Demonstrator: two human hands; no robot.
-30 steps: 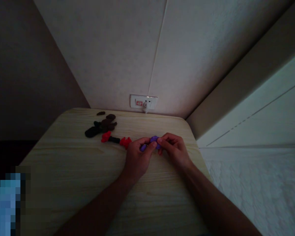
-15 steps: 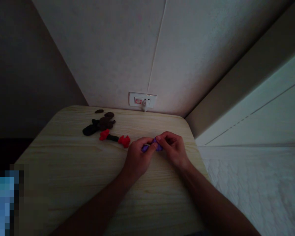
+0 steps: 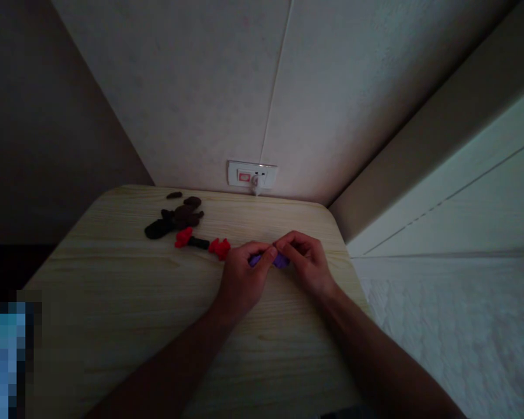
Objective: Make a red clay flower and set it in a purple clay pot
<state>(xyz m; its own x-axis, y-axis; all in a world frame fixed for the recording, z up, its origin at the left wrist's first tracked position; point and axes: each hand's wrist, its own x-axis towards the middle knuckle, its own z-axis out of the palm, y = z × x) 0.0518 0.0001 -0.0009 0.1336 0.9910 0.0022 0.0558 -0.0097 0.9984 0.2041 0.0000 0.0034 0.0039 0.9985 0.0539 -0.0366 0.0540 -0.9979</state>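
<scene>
Between the fingertips of both hands is a lump of purple modelling clay (image 3: 281, 261), partly covered by the fingers. My left hand (image 3: 243, 276) pinches its left part, thumb on top. From the other side, my right hand (image 3: 306, 260) is closed on the upper right of the lump, its thumb and forefinger meeting the left hand's fingertips. Just left of my left hand lies a short black bar (image 3: 199, 242) with a lumpy red piece (image 3: 184, 237) at one end and another red piece (image 3: 219, 248) at the other.
Behind the bar lie several brown clay pieces (image 3: 186, 215), a flat black oval (image 3: 158, 229) and a small brown strip (image 3: 174, 195). The wooden tabletop (image 3: 135, 279) meets a wall with a socket (image 3: 252, 174) holding a plug. White quilted bedding (image 3: 423, 326) is at the right.
The purple clay sits lower under the fingertips and shows less at the top. Both hands keep hold of it, their fingers shifted slightly. The view has moved a little.
</scene>
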